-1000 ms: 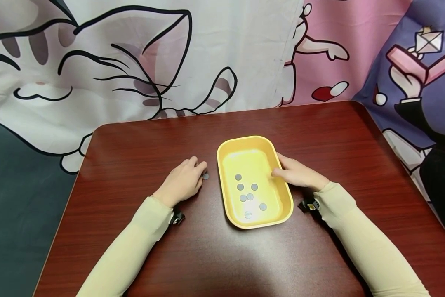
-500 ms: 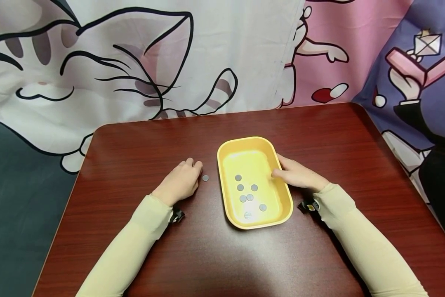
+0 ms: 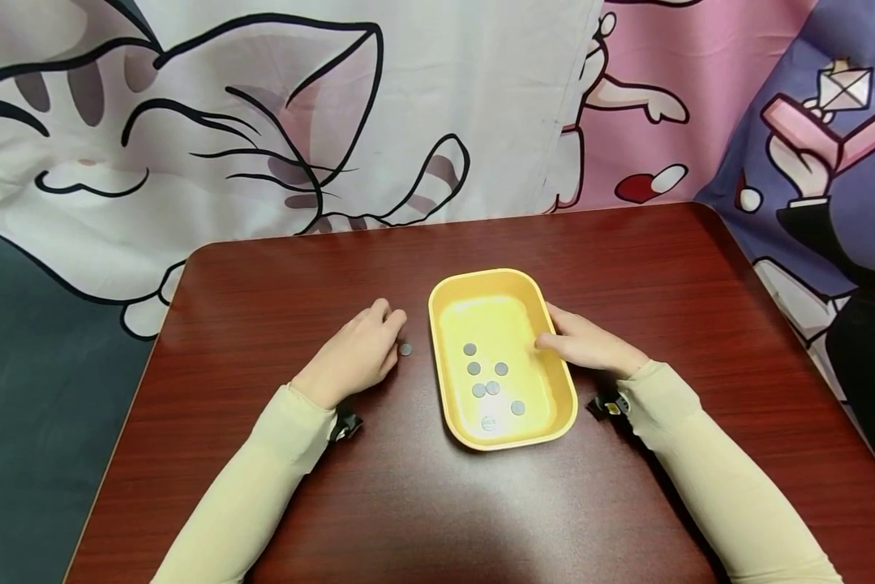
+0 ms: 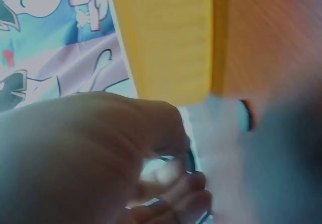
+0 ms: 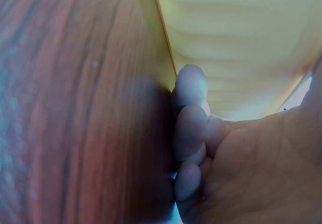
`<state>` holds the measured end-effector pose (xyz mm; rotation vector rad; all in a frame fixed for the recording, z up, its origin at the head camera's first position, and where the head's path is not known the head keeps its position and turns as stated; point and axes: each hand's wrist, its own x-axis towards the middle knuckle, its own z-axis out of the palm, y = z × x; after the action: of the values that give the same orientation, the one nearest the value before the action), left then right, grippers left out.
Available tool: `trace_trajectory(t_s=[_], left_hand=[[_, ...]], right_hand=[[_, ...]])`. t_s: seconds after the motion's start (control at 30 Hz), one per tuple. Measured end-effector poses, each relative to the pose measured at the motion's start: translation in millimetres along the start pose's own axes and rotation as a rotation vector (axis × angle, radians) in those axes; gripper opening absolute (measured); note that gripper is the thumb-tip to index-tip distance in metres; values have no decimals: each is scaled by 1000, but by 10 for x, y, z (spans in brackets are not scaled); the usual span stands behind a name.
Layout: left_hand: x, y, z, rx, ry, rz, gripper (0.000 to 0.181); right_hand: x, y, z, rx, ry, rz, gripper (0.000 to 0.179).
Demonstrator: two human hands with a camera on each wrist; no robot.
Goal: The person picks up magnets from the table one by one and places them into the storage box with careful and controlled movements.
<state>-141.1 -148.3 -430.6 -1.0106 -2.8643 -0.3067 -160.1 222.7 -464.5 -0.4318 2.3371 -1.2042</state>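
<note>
My left hand (image 3: 357, 354) is low over the table left of a yellow tray (image 3: 437, 357), fingers curled. One coin (image 3: 405, 349) lies on the table beside its fingertips, showing in the left wrist view as a small dark-edged disc (image 4: 245, 116). Between thumb and fingers there, the left hand pinches what looks like another coin (image 4: 189, 161), blurred and mostly covered. Several grey coins (image 3: 501, 369) lie flat inside the tray. My right hand (image 3: 590, 341) grips the tray's right side, thumb over the rim; in the right wrist view its fingers (image 5: 191, 85) lie against the outer wall.
The brown wooden table (image 3: 298, 519) carries the tray and runs back to a cartoon-printed curtain (image 3: 510, 105). Small dark wrist cameras sit at both cuffs. A black object (image 3: 864, 365) stands beyond the table's right edge.
My left hand first drew slightly left from the coin on the table, then came back right beside it. That coin, the tray and my right hand stay where they were.
</note>
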Motion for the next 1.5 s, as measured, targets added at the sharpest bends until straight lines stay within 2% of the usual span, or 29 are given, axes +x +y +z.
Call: trace_trajectory(t_s=[0.2, 0.53, 0.63, 0.73, 0.97, 1.1, 1.3, 1.5], left_hand=[[175, 117, -81, -16, 103, 79, 12], [492, 394, -92, -55, 133, 178, 8], [580, 455, -56, -45, 112, 205, 7], [658, 498, -10, -27, 67, 201, 5], [775, 563, 68, 32, -60, 120, 9], [797, 593, 77, 83, -103, 88, 13], [777, 613, 52, 130, -120, 91, 19], [742, 626, 16, 118, -96, 101, 21]], right_hand=[[2, -10, -2, -44, 12, -6, 73], [1, 8, -4, -48, 15, -9, 71], [-3, 9, -4, -57, 20, -16, 71], [-8, 4, -5, -57, 26, -17, 71], [-14, -20, -8, -35, 18, -1, 72], [-14, -34, -4, -41, 16, 1, 72], [-9, -37, 2, -23, 6, -3, 71], [-11, -35, 7, -35, 14, 6, 71]])
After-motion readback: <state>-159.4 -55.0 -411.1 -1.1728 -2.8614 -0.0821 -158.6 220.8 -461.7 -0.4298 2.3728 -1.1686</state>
